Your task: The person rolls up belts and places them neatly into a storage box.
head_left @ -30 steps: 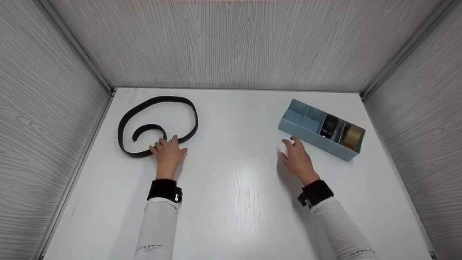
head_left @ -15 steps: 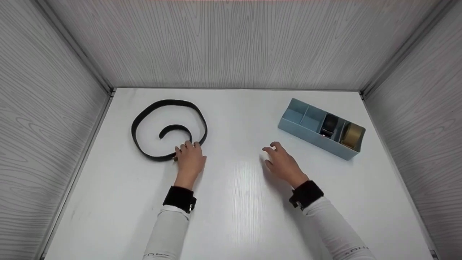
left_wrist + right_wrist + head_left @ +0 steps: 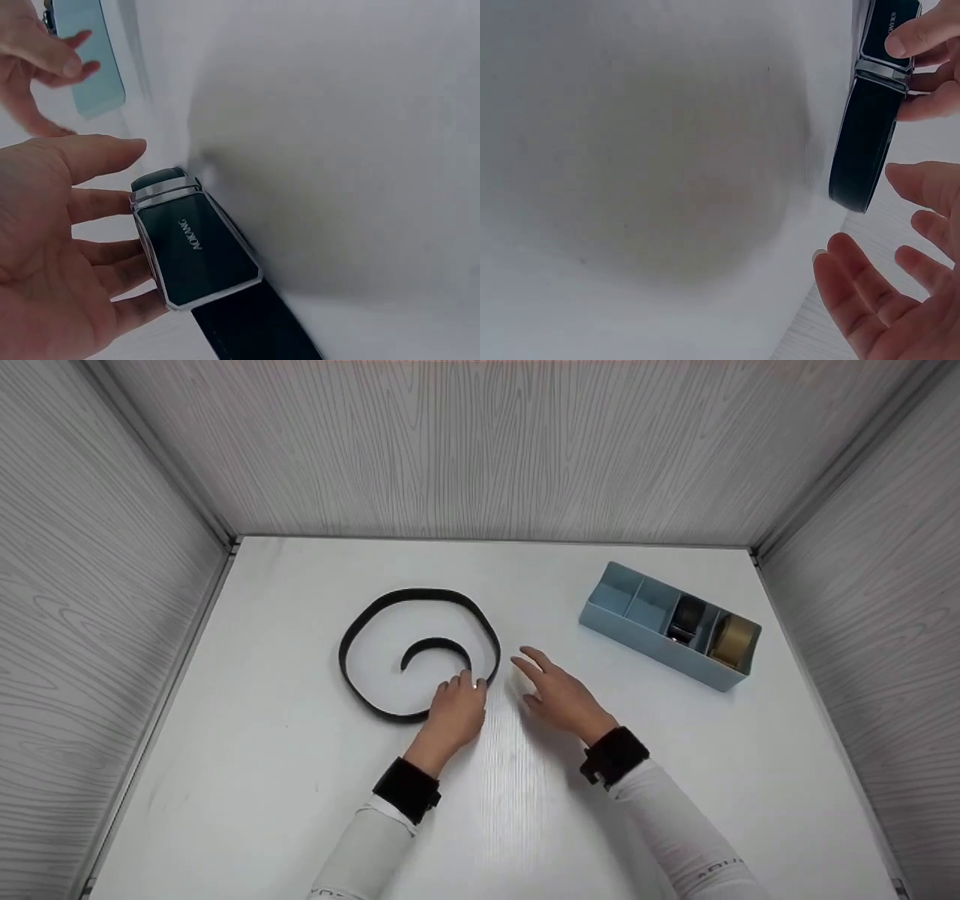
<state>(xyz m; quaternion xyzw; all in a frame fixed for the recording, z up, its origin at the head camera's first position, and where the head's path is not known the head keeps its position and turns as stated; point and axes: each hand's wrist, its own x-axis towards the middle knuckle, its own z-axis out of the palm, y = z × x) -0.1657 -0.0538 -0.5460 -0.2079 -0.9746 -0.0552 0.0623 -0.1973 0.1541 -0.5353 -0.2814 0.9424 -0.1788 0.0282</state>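
Here, belt buckle (image 3: 199, 251) against left grip (image 3: 67, 247)

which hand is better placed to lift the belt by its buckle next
Probably the left hand: its fingers reach behind the buckle. The right hand is open and apart from the belt, so it would have to reach over first.

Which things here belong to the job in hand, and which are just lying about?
Job:
belt
its buckle
left hand, at the buckle
right hand, near the belt

Apparently lying about, untouched:
blue box
black roll, inside
gold roll, inside
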